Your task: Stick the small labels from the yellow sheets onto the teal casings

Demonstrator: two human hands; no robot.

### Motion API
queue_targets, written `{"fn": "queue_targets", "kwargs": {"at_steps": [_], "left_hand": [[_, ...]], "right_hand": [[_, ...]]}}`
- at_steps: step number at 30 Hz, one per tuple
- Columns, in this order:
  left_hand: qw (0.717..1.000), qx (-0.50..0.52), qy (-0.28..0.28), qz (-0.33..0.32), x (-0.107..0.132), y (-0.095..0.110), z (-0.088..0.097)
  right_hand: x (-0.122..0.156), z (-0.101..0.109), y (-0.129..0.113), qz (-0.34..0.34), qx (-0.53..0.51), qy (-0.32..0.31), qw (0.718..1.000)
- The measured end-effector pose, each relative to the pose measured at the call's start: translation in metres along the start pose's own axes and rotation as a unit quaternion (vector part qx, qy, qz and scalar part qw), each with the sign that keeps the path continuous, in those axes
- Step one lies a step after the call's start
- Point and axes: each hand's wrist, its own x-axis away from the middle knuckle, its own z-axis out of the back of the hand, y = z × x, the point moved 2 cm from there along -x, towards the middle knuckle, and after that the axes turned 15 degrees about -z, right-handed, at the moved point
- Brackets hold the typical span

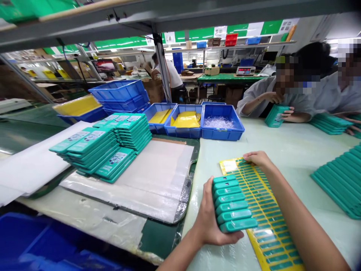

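Own hands: two are seen, a left hand (207, 222) and a right hand (260, 159).
Hand-held green cases (234, 215): seven ends are counted, it seems.
Yellow sheet (265, 210): just one is spotted; its many green labels (278, 259) can't be tallied reliably.
Front-row blue bins (225, 134): three are counted, and part of another is glimpsed behind.
Board-stacked cases (107, 146): dozens are piled, too overlapped for an exact count.
Co-workers (255, 98): three are picked out, two opposite and one farther back.
Red bin (231, 39): one is noted.
Digital scale (245, 71): one is noted.
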Motion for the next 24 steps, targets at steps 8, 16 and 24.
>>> {"fn": "queue_targets", "kwargs": {"at_steps": [8, 16, 24], "left_hand": [[0.997, -0.062, 0.001, -0.055, -0.003, -0.001, -0.002], [0.995, -0.072, 0.007, -0.067, -0.005, 0.004, -0.001], [0.994, -0.050, 0.026, -0.089, -0.009, 0.009, -0.003]], "right_hand": [[0.026, 0.025, -0.010, 0.071, -0.139, -0.127, 0.980], [0.071, 0.030, -0.035, 0.058, -0.163, -0.273, 0.946], [0.174, 0.046, -0.053, 0.044, -0.108, -0.296, 0.948]]}}
